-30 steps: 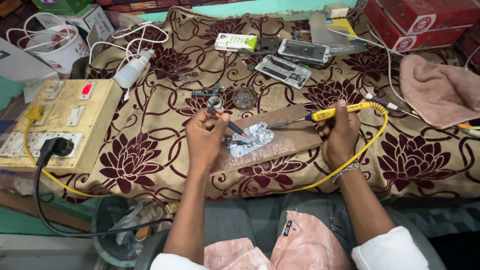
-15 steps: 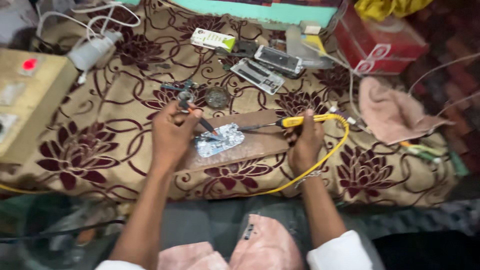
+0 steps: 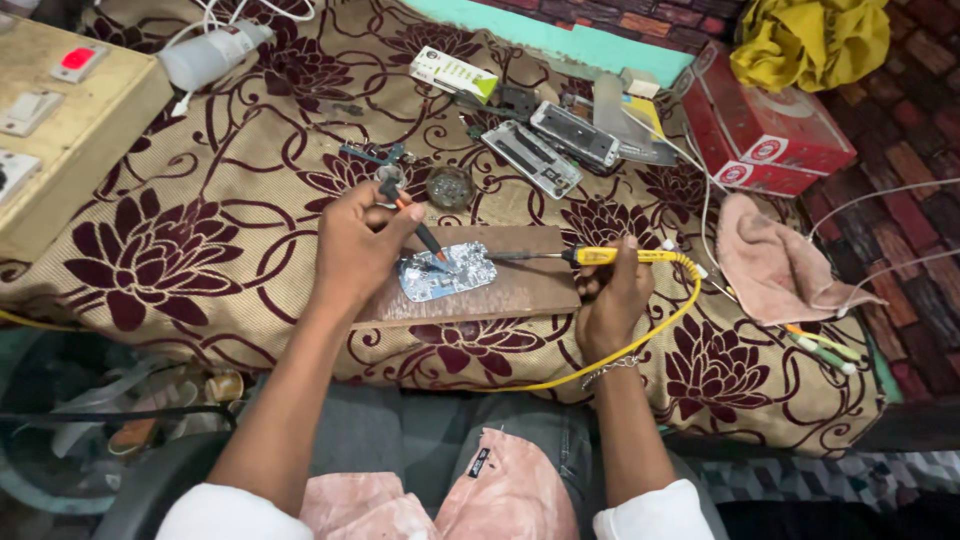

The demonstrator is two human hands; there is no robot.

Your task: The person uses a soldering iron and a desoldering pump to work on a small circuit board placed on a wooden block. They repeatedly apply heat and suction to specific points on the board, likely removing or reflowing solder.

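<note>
On wooden board [image 3: 500,290], centre of flowered cloth [image 3: 200,250]: small silver circuit board [image 3: 447,272], lying flat, just right of left hand [image 3: 355,245]. Looks thin, light and stiff, probably brittle and easy to skid on smooth wood, so best pinned from above or taken by bare edges, never by soldered face; likely hot near the joint. Left hand closed around tweezers [image 3: 420,232], thumb and forefinger clamped on dark shaft with orange tip showing, point angled down and right onto upper left of circuit board; wrist low, forearm running up from lower left, heel of hand resting on or just above board edge, cannot tell which. Right hand [image 3: 610,300] wrapped shut around yellow soldering iron [image 3: 600,256], held near-horizontal, metal tip pointing left and reaching right edge of circuit board; actual contact too small to tell. Iron handle rigid, light, safe only on yellow grip; yellow cable [image 3: 660,330] looping off its rear, round right wrist and down across cloth, soft and liable to tug. Both forearms converging from body, elbows tucked, white sleeves at bottom of view. Further back, well apart: opened phone parts [image 3: 555,145], small round tin [image 3: 450,187], white-and-green box [image 3: 452,75], red box [image 3: 770,135], pink rag [image 3: 775,265], white bottle [image 3: 210,55], switch panel [image 3: 60,120] at far left.
</note>
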